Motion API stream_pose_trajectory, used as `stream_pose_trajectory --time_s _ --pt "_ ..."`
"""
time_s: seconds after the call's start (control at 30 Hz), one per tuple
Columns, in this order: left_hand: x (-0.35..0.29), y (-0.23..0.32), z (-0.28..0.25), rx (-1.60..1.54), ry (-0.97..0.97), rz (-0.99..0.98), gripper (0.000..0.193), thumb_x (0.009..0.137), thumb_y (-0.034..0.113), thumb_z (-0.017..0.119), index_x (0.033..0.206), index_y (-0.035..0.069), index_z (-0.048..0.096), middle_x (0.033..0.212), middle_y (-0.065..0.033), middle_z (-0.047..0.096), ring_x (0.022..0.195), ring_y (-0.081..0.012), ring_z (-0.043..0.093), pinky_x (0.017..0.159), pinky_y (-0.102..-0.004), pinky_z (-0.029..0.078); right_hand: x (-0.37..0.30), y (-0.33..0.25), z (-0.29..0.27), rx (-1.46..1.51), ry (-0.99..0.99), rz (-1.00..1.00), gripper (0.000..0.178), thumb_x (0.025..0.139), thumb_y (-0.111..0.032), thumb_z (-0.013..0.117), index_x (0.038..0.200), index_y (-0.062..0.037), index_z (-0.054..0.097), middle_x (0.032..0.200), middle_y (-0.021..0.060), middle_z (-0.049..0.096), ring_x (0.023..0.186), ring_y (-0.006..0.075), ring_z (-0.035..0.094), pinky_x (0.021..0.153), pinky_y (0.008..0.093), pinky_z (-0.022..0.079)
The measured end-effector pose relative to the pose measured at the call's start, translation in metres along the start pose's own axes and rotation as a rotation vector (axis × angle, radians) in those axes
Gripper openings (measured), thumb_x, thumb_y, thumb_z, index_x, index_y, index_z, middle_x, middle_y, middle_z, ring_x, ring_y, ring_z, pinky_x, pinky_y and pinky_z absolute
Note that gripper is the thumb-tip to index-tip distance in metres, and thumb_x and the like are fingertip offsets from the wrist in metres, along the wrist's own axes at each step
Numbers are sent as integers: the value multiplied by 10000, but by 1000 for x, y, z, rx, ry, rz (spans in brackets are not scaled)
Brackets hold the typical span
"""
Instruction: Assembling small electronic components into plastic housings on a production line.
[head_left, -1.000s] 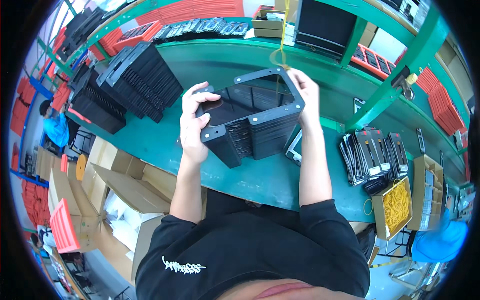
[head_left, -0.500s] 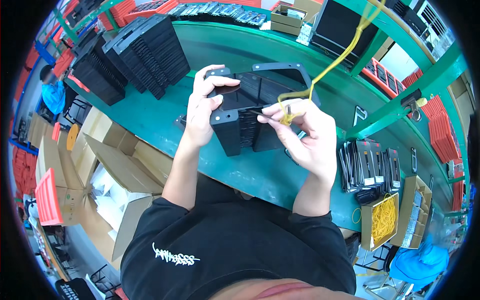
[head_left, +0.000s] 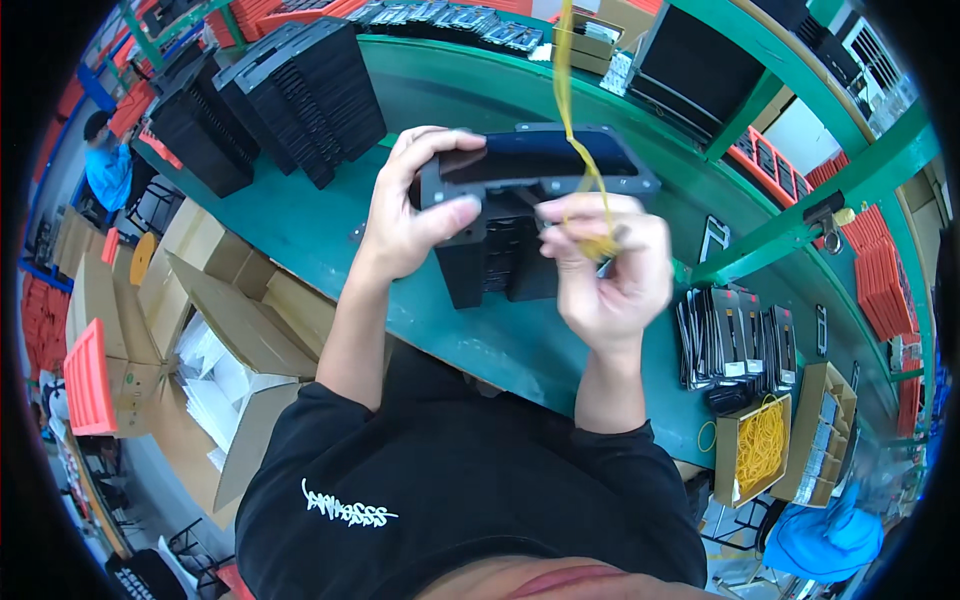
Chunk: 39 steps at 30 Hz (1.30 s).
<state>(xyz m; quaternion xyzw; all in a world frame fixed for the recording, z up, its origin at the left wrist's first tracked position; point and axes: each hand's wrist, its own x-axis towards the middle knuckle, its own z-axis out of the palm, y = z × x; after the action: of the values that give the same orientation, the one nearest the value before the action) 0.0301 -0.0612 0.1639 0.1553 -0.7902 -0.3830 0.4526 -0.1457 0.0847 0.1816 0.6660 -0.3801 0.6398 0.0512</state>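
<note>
My left hand (head_left: 400,215) grips the left end of a black frame (head_left: 632,182) that has a dark glossy panel (head_left: 560,160) in it. The frame is tilted above a stack of black trays (head_left: 462,275) on the bench. Closed at the frame's near edge, my right hand (head_left: 620,275) pinches a thin dark tool (head_left: 530,198), blurred and mostly hidden by the fingers. A yellow elastic cord (head_left: 563,80) runs down from above, across the panel, and bunches at the right hand's fingers.
Stacks of black trays (head_left: 310,105) stand at the back left of the green bench (head_left: 470,345). Grey-black flat parts (head_left: 735,335) and a box of yellow rubber bands (head_left: 760,450) lie at right. Open cartons (head_left: 230,330) are at left. A green post (head_left: 780,230) rises at right.
The frame has tipped, its near edge rising, and the left thumb now lies along that edge. My right hand has shifted slightly; the cord's upper part has swung left.
</note>
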Motion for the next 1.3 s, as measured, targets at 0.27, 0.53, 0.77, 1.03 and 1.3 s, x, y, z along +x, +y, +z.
stream_pose_trajectory --time_s 0.27,0.53,0.77,1.03,1.3 --pt "-26 -103 -37 -497 369 -460 440 832 195 783 1205 -13 676 1159 -99 675 1040 -232 659 991 -351 502 9 17 -52 -8 376 166 128 1009 -31 660 1055 -26 541 1076 206 702 675 124 659 523 194 451" --pt "-115 -119 -35 662 230 -274 598 700 219 846 1248 68 661 1297 -195 555 1291 -365 507 1085 -473 451 -5 54 -112 -172 385 401 124 996 -50 699 1028 -29 582 1038 117 718 708 97 655 581 192 462" --pt "-143 -128 -44 713 76 -298 723 667 273 901 1307 94 613 1366 -225 493 1335 -418 453 1122 -489 409 -10 69 -115 -509 103 572 193 997 -142 701 1130 -7 668 1059 79 732 758 125 667 697 264 545" --pt "-137 -127 -40 736 76 -321 774 692 234 882 1378 98 550 1369 -230 491 1337 -425 452 1122 -496 413 -96 114 -119 -966 -633 852 192 880 -156 731 1004 -10 746 962 196 758 877 376 728 784 451 566" --pt "-140 -119 -40 751 111 -365 787 694 268 897 1381 112 548 1388 -238 472 1335 -438 460 1109 -506 422 -94 88 -131 -988 -778 745 197 876 -199 737 907 -14 677 873 191 730 856 391 710 754 485 549"
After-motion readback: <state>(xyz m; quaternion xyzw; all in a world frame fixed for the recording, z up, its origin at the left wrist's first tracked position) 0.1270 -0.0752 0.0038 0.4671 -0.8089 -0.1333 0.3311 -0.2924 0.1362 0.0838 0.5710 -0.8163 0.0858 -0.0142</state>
